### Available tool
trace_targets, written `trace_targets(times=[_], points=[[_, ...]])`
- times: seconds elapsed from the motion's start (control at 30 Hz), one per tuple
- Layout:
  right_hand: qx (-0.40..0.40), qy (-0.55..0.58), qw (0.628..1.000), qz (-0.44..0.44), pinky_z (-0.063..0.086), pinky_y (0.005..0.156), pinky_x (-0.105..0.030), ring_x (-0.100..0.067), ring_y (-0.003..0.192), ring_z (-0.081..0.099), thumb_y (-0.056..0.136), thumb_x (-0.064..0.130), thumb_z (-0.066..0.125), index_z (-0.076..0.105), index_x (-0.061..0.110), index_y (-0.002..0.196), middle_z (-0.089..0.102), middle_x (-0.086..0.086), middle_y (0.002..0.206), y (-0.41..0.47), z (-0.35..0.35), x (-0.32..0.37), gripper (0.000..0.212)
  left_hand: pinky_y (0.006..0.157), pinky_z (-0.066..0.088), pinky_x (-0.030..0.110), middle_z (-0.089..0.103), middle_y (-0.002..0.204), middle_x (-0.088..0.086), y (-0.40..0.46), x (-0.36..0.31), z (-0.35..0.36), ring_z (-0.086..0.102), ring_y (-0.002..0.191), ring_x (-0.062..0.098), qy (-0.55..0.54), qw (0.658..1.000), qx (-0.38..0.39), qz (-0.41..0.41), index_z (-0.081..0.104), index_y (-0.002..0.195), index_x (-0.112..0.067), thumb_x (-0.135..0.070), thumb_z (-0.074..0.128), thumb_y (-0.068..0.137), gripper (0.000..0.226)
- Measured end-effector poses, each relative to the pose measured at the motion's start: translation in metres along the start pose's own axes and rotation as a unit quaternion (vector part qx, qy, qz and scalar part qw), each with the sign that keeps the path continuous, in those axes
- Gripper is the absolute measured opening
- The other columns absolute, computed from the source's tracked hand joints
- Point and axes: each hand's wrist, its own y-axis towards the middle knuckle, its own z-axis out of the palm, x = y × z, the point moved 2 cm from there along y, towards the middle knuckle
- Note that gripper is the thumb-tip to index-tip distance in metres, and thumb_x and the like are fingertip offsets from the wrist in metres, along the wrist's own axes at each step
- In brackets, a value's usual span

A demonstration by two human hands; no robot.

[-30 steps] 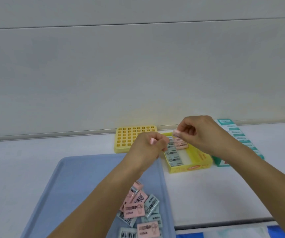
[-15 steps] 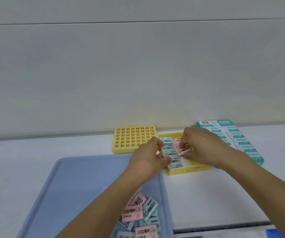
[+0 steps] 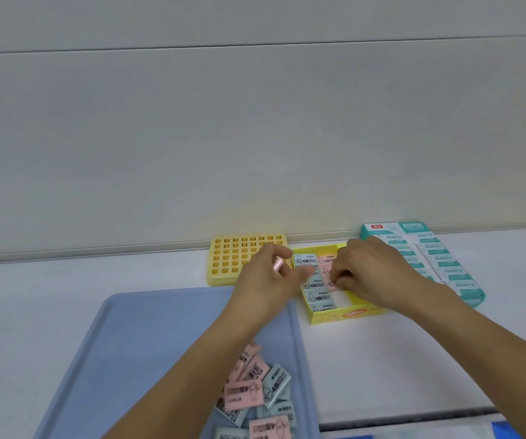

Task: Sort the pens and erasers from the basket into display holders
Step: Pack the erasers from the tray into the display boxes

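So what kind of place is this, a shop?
Probably a stationery shop counter or stockroom. A yellow display box is being filled with erasers, an empty yellow pen holder stands beside it, and a teal retail box sits on the white counter.
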Motion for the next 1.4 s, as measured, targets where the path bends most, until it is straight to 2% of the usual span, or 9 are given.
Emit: trace_targets(times=[0.03,0.13,0.23,0.37,0.47,0.6,0.83,1.17,1.4], points=[[-0.006,0.001,1.0,-0.006,0.035,0.077,-0.03,-0.014,0.096,0.053,0.094,0.033,0.053,0.072,0.034,0.102,0.066,0.011,0.099,-0.001,-0.001,0.0,0.02,0.058,0.037,0.022,0.061,0.086,-0.007,0.0,-0.002,-0.002,0.051,0.07,0.011,-0.144,0.988,0.005,-0.059,0.059,0.104,-0.023,-0.054,0.063,0.087,0.036],[-0.087,0.168,0.982,-0.001,0.043,0.079,-0.033,-0.011,0.09,0.056,0.092,0.043,0.057,0.072,0.034,0.097,0.067,0.012,0.091,-0.007,-0.006,0.01,0.018,0.061,0.042,0.028,0.058,0.079,0.007,-0.005,-0.014,-0.005,0.053,0.066,0.017,-0.493,0.854,0.045,-0.161,0.058,0.109,-0.007,-0.056,0.047,0.094,0.052],[-0.142,0.41,0.901,0.024,0.049,0.067,-0.03,-0.007,0.069,0.056,0.078,0.051,0.069,0.07,0.039,0.085,0.064,0.01,0.074,-0.009,-0.014,0.034,0.014,0.089,0.053,0.04,0.061,0.103,0.016,-0.01,-0.021,-0.002,0.064,0.095,0.027,-0.582,0.795,0.061,-0.159,0.051,0.12,0.001,-0.059,0.044,0.095,0.065],[-0.141,0.39,0.909,0.041,0.045,0.061,-0.026,0.001,0.066,0.053,0.066,0.052,0.077,0.066,0.04,0.085,0.061,0.018,0.077,-0.005,-0.016,0.05,0.025,0.087,0.054,0.042,0.06,0.113,0.022,-0.016,-0.029,-0.001,0.062,0.113,0.037,-0.624,0.764,0.083,-0.141,0.044,0.117,-0.002,-0.063,0.043,0.093,0.066],[-0.158,0.394,0.905,0.02,0.045,0.061,-0.028,-0.003,0.068,0.054,0.077,0.044,0.073,0.068,0.037,0.08,0.063,0.019,0.077,-0.006,-0.019,0.054,0.009,0.081,0.058,0.04,0.064,0.099,0.019,-0.018,-0.029,-0.004,0.067,0.097,0.032,-0.62,0.769,0.098,-0.121,0.045,0.114,-0.005,-0.061,0.042,0.094,0.06],[-0.177,0.443,0.877,0.062,0.04,0.056,-0.022,-0.002,0.057,0.051,0.091,0.031,0.061,0.069,0.031,0.072,0.064,0.008,0.068,-0.009,-0.017,0.045,0.021,0.097,0.052,0.036,0.068,0.117,0.018,-0.019,-0.02,-0.009,0.066,0.112,0.027,-0.548,0.824,0.11,-0.094,0.056,0.12,-0.001,-0.04,0.044,0.1,0.046],[-0.129,0.529,0.833,0.096,0.043,0.053,-0.02,-0.008,0.054,0.05,0.095,0.021,0.057,0.067,0.032,0.066,0.064,0.006,0.065,-0.018,-0.021,0.036,0.032,0.069,0.058,0.024,0.073,0.09,0.013,-0.015,-0.011,-0.014,0.067,0.075,0.015,-0.396,0.916,0.055,-0.026,0.073,0.102,-0.005,-0.014,0.059,0.094,0.019],[-0.181,0.674,0.712,0.076,0.054,0.053,-0.025,-0.018,0.057,0.064,0.091,0.008,0.064,0.069,0.01,0.088,0.071,-0.011,0.07,-0.023,-0.029,0.041,0.006,0.062,0.058,0.024,0.074,0.081,0.015,-0.017,-0.021,-0.009,0.071,0.069,0.02,-0.354,0.935,0.0,0.008,0.064,0.106,-0.007,-0.006,0.067,0.089,0.018],[-0.198,0.544,0.814,0.055,0.053,0.061,-0.023,-0.013,0.066,0.06,0.076,0.013,0.08,0.07,0.031,0.096,0.066,0.003,0.073,-0.026,-0.03,0.048,0.029,0.085,0.058,0.03,0.073,0.105,0.016,-0.022,-0.028,-0.003,0.071,0.101,0.026,-0.372,0.922,0.102,0.037,0.073,0.105,-0.008,-0.029,0.055,0.097,0.029]])
